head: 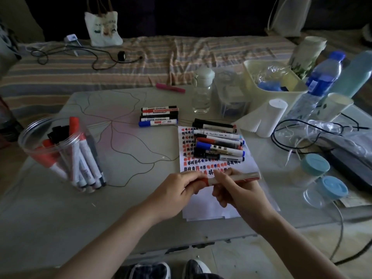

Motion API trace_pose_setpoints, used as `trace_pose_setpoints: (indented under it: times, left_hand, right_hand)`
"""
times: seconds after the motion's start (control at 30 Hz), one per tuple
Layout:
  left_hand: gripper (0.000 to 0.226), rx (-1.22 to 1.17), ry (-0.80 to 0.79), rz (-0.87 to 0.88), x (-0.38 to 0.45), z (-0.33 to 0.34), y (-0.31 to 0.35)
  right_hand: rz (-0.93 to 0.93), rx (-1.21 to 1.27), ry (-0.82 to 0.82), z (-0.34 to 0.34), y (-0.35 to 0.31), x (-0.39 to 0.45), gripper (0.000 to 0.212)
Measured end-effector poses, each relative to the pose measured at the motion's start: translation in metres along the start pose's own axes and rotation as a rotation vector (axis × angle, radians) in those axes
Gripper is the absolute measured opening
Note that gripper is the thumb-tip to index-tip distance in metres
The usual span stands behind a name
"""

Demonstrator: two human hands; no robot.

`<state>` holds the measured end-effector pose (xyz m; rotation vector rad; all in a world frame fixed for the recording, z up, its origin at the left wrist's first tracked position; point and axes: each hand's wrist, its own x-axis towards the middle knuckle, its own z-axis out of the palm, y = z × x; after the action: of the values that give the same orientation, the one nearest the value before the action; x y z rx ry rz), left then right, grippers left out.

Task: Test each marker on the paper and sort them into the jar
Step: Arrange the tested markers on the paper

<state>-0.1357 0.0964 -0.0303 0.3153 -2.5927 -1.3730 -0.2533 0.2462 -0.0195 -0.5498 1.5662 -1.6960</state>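
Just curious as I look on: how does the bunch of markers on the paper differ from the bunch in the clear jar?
The markers on the paper lie flat, side by side; the markers in the jar stand leaning, caps up. The paper group includes blue-capped ones, while the jar group shows only red and black caps. The paper pile sits right of the hands, the jar left. Both groups are capped with mostly white barrels.

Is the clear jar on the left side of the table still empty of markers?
No, the clear jar already holds several markers standing inside it, with red and black caps showing.
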Motion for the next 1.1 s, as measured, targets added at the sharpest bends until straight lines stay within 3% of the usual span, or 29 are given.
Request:
trace_pose_setpoints:
  times: [0.2, 0.33, 0.5, 0.63, 0.8, 1.1]
  left_hand:
    - [0.026, -0.083, -0.121, -0.084, 0.006, -0.013, -0.003]
    - [0.021, -0.154, 0.119, -0.170, -0.004, -0.038, -0.032]
    - [0.019, 0.034, 0.185, -0.073, 0.020, -0.016, -0.038]
    - [0.021, 0.222, 0.314, 0.023, 0.040, -0.016, -0.057]
    - [0.023, 0.298, 0.361, 0.075, 0.046, -0.009, -0.079]
    - [0.023, 0.252, 0.368, 0.088, 0.049, -0.010, -0.086]
  right_hand:
    - [-0.153, -0.054, -0.022, -0.017, -0.003, -0.001, 0.022]
    - [-0.234, -0.127, 0.206, -0.052, -0.020, 0.003, 0.022]
    - [-0.072, -0.141, 0.183, -0.055, -0.008, 0.018, 0.023]
    - [-0.090, -0.332, 0.255, -0.065, -0.005, 0.034, 0.013]
    - [-0.133, -0.575, 0.352, -0.070, 0.002, 0.051, 0.011]
    - [-0.225, -0.685, 0.538, -0.065, 0.033, 0.059, 0.024]
